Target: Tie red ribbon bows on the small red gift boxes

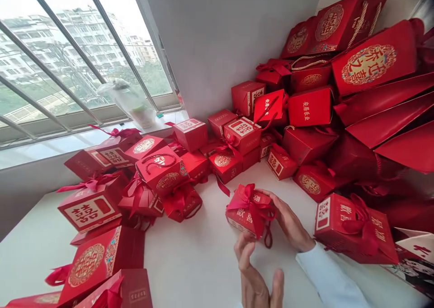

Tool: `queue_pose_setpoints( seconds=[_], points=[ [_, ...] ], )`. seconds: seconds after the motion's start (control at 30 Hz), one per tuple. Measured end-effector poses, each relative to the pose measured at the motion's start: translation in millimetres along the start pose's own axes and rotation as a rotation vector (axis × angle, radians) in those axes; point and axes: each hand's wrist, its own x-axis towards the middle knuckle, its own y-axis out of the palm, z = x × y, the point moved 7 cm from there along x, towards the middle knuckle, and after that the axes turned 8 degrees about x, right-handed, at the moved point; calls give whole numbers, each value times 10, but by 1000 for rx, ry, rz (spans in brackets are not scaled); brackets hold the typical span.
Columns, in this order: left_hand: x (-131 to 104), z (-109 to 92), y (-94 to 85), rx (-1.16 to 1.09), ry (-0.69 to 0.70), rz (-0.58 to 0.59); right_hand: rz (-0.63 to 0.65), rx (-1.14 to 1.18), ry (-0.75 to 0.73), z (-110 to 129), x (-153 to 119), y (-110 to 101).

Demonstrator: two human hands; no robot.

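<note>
A small red gift box (pixel 249 213) with a crimson ribbon bow on top is at the middle of the white table. My right hand (pixel 288 220) curves round its far right side, with the fingertips against the box. At the near side is my left hand (pixel 257 276), its thumb spread apart and its fingertips close to the lower front edge; whether they touch is unclear. A dark red cord loop (pixel 268 235) hangs between the box and my hands.
Red gift boxes pile up along the left (pixel 90 208) and back (pixel 225 161) of the table (pixel 190 263). Larger red bags (pixel 369 64) stack at the right, with a ribboned box (pixel 356 231) near my right forearm. A plastic cup (pixel 142 114) stands by the barred window.
</note>
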Motion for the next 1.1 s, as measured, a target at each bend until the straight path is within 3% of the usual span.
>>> queue_pose_setpoints(
  seconds=[0.07,0.13,0.2,0.3,0.43,0.53,0.6,0.67,0.73,0.8,0.9,1.0,1.1],
  points=[
    [15,-55,-93,-18,4,61,81,11,43,-19,112,69],
    [182,-132,-253,-13,65,94,166,24,93,-53,188,156],
    [469,-177,-481,82,128,26,212,52,117,-87,238,228],
    [955,-43,-714,261,18,-26,224,124,115,-135,300,294],
    [1363,162,-643,296,-60,219,248,150,119,-185,390,393],
    [1518,212,-585,218,-40,361,299,124,106,-159,463,508],
    [1577,195,-518,109,2,522,296,54,31,-75,499,542],
    [1602,169,-457,27,42,690,201,-73,-101,73,493,478],
    [1621,161,-424,14,68,787,40,-230,-257,277,397,340],
    [1646,175,-411,46,69,800,-56,-395,-383,472,218,244],
    [1673,185,-403,83,47,769,13,-724,-489,625,-62,306],
    [1661,160,-392,40,17,804,86,-922,-491,591,-222,425],
    [1648,150,-408,7,-28,846,58,-973,-477,536,-266,495]
  ],
)
